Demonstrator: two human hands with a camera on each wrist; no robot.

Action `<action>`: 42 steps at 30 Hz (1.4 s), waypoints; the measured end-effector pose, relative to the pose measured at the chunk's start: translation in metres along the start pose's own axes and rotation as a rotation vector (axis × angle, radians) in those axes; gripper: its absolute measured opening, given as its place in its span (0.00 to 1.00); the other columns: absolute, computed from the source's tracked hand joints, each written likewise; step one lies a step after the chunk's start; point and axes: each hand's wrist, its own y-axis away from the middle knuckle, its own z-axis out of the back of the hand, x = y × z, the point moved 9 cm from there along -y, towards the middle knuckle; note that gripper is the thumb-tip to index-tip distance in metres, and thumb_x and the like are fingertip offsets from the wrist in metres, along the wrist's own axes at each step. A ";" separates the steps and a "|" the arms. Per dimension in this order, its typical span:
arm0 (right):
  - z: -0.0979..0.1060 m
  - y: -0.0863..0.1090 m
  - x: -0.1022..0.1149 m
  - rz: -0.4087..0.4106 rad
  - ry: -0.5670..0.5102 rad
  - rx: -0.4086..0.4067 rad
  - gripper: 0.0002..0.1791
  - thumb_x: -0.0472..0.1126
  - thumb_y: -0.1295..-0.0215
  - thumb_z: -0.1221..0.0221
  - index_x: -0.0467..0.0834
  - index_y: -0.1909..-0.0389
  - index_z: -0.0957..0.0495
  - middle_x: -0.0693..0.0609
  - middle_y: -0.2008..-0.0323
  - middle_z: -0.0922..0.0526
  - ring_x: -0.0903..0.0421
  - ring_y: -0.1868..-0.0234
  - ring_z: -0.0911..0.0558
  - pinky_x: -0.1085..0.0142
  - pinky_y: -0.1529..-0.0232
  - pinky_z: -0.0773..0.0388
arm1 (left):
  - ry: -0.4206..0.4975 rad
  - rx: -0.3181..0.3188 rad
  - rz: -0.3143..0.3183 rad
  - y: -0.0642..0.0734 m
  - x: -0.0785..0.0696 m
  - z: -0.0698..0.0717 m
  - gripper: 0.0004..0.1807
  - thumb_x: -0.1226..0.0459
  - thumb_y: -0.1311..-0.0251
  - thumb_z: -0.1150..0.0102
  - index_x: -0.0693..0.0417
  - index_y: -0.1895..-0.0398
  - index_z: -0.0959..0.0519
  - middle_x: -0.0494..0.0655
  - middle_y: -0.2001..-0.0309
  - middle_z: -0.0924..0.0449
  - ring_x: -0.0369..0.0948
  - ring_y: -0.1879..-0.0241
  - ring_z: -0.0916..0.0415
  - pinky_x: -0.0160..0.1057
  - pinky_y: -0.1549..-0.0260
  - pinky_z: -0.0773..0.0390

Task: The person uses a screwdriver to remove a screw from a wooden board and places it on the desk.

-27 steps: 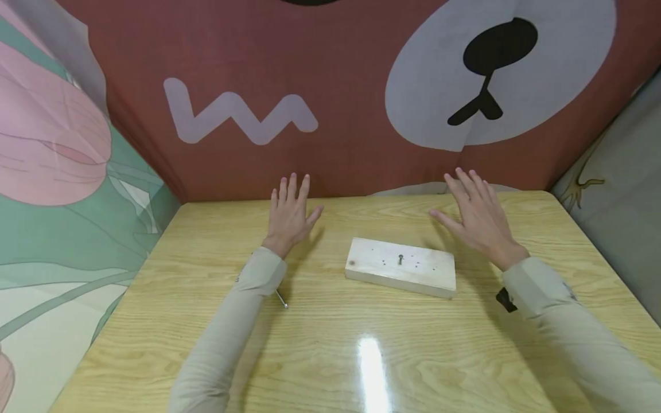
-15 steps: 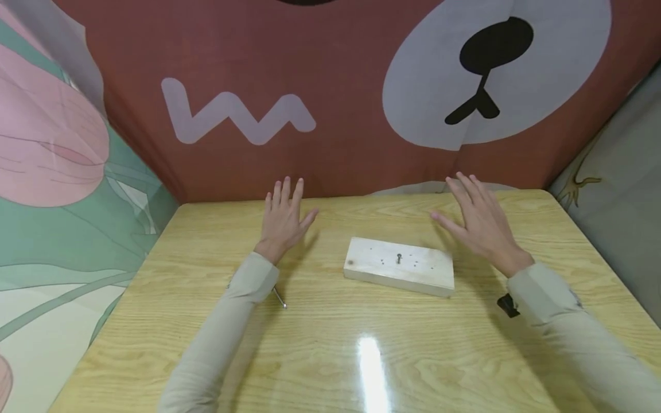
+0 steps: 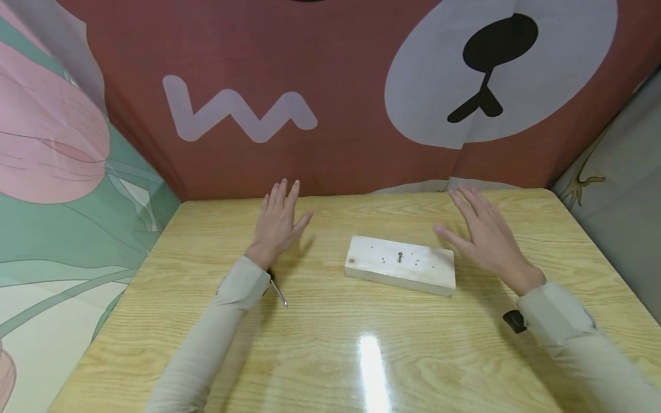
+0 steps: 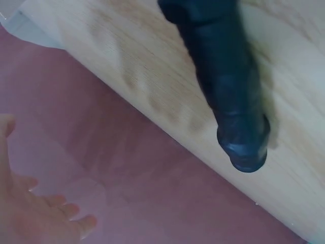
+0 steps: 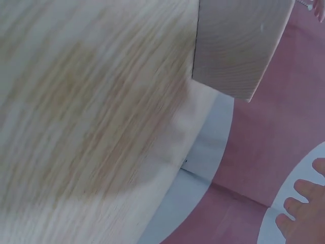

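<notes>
My left hand (image 3: 276, 223) hovers over the back left of the table with straight fingers and holds nothing. Beneath its cuff lies a screwdriver (image 3: 279, 291), mostly covered by the sleeve in the head view. The left wrist view shows its thick dark handle (image 4: 228, 86) on the table. My right hand (image 3: 490, 238), fingers extended and nothing in it, is to the right of a pale wooden block (image 3: 377, 261). A screw (image 3: 400, 257) stands up from the block's top among several small holes. The block's end grain (image 5: 236, 46) fills the top of the right wrist view.
The wood-grain table (image 3: 320, 344) ends at the back against a red-brown printed cloth (image 3: 341, 155). Printed cloths also hang at the left and right sides. A small black object (image 3: 514, 321) shows beside the right cuff.
Both hands have drawn back a little towards me and apart, the left to the left, the right to the right. More of the screwdriver shows. The block stays put.
</notes>
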 end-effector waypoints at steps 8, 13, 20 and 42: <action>-0.003 0.008 0.004 0.004 -0.026 0.026 0.46 0.59 0.32 0.42 0.48 0.21 0.52 0.38 0.23 0.47 0.36 0.23 0.48 0.34 0.26 0.51 | 0.018 0.000 -0.027 0.008 -0.003 0.002 0.39 0.45 0.26 0.56 0.51 0.20 0.53 0.62 0.22 0.53 0.58 0.22 0.54 0.60 0.24 0.48; -0.008 0.015 0.004 -0.017 -0.049 0.068 0.47 0.59 0.32 0.41 0.44 0.21 0.51 0.38 0.22 0.49 0.35 0.22 0.50 0.34 0.27 0.50 | 0.026 0.002 -0.043 0.013 -0.006 0.001 0.40 0.45 0.26 0.56 0.54 0.21 0.53 0.62 0.22 0.53 0.58 0.22 0.54 0.59 0.23 0.50; -0.012 0.023 0.010 -0.016 -0.067 0.107 0.48 0.58 0.34 0.39 0.43 0.22 0.50 0.37 0.22 0.49 0.35 0.22 0.51 0.33 0.26 0.51 | 0.023 -0.019 -0.061 0.017 -0.006 0.004 0.40 0.46 0.27 0.54 0.59 0.22 0.51 0.63 0.23 0.51 0.59 0.23 0.51 0.58 0.23 0.49; -0.027 0.042 0.023 -0.006 -0.193 0.254 0.47 0.58 0.35 0.37 0.42 0.23 0.47 0.39 0.23 0.47 0.33 0.25 0.45 0.30 0.32 0.44 | 0.083 -0.074 -0.074 0.035 0.004 0.010 0.38 0.50 0.29 0.46 0.63 0.26 0.44 0.69 0.28 0.41 0.62 0.29 0.40 0.59 0.28 0.38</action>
